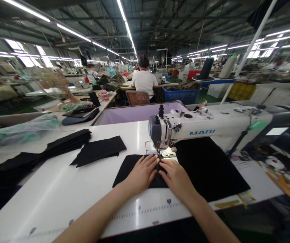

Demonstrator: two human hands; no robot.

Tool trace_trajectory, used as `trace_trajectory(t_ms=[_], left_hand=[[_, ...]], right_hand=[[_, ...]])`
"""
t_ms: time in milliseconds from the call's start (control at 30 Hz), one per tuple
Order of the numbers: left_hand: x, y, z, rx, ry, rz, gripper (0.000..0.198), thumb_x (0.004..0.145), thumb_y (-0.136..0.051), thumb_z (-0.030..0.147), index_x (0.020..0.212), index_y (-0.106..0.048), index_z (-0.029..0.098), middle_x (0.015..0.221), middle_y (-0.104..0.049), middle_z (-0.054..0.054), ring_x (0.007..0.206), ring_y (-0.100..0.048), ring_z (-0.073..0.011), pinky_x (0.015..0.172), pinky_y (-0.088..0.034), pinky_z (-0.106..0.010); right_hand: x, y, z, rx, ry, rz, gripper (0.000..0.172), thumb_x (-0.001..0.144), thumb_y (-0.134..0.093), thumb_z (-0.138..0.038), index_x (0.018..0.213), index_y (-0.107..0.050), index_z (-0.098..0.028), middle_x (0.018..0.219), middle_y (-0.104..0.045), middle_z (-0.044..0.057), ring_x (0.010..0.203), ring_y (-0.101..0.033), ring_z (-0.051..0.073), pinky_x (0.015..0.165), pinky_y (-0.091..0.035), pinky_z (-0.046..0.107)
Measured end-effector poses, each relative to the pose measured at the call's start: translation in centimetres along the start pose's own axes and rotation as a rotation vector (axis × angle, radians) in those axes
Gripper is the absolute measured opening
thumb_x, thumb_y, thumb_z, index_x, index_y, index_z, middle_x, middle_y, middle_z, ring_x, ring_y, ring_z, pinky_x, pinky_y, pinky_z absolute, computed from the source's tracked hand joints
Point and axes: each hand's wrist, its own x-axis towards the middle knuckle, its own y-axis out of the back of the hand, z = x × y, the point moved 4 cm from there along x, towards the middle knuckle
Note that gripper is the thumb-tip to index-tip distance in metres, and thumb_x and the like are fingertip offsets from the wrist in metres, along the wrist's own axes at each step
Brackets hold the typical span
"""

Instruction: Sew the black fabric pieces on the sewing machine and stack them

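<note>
Cloth (124, 170), matte black, lies flat, touched by left hand (143, 171) and right hand (177, 174).

Shows a left forearm (96, 209), bare and smooth, on the near side of the sewing machine (200, 123). Narrows to an uncovered left wrist (124, 188), then broadens into a left hand (142, 172) with a rounded back, 1 thumb (152, 175) and slender fingers, slimmest at the tips closest to the machine. Has, likewise, a bare right forearm (205, 216), thicker away from the machine, and a right hand (177, 173) with a broad back and tapering fingers. Bears fingernails too small to make out in detail.
</note>
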Motion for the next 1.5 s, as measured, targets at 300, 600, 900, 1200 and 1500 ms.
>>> trace_trajectory(t_ms=[300,600,900,1200,1500], left_hand=[[-0.7,1.2,1.0,0.014,-0.028,-0.040,0.046,0.101,-0.042,0.025,0.147,-0.045,0.018,0.155,-0.041,-0.010,0.146,-0.034,-0.0281,0.117,-0.033,-0.055],[-4.3,1.7,5.0,0.050,-0.202,-0.058,0.040,0.101,-0.045,0.024,0.140,-0.053,0.018,0.149,-0.051,-0.010,0.139,-0.045,-0.0309,0.112,-0.041,-0.054],[-1.6,1.6,1.7,0.024,-0.161,-0.026,0.040,0.104,-0.040,0.030,0.140,-0.053,0.021,0.147,-0.053,-0.009,0.137,-0.048,-0.0282,0.112,-0.041,-0.053],[1.3,1.7,-1.3,0.018,-0.150,-0.039,0.040,0.103,-0.040,0.029,0.139,-0.055,0.020,0.148,-0.052,-0.009,0.137,-0.047,-0.0289,0.113,-0.039,-0.052],[3.1,1.6,-3.5,-0.007,-0.146,-0.001,0.039,0.103,-0.039,0.028,0.136,-0.058,0.017,0.147,-0.053,-0.011,0.138,-0.045,-0.0284,0.115,-0.036,-0.052]], right_hand=[[-0.6,1.2,-0.5,-0.012,0.023,-0.078,0.025,0.095,-0.056,-0.021,0.117,-0.067,-0.017,0.123,-0.067,0.012,0.115,-0.061,0.027,0.100,-0.052,0.047],[-5.3,2.0,-1.1,-0.110,0.200,-0.051,0.028,0.098,-0.052,-0.025,0.121,-0.065,-0.017,0.126,-0.067,0.009,0.116,-0.060,0.027,0.103,-0.049,0.048],[-1.2,2.4,-0.5,-0.068,0.178,-0.064,0.020,0.097,-0.055,-0.023,0.111,-0.069,-0.018,0.115,-0.071,0.007,0.105,-0.063,0.024,0.099,-0.049,0.046],[1.9,2.0,0.1,-0.079,0.144,-0.098,0.014,0.096,-0.058,-0.023,0.098,-0.071,-0.019,0.110,-0.072,0.006,0.103,-0.063,0.024,0.097,-0.048,0.045],[0.9,2.1,0.2,-0.043,0.110,-0.093,0.021,0.097,-0.056,-0.027,0.113,-0.067,-0.020,0.120,-0.069,0.008,0.114,-0.060,0.024,0.102,-0.048,0.046]])
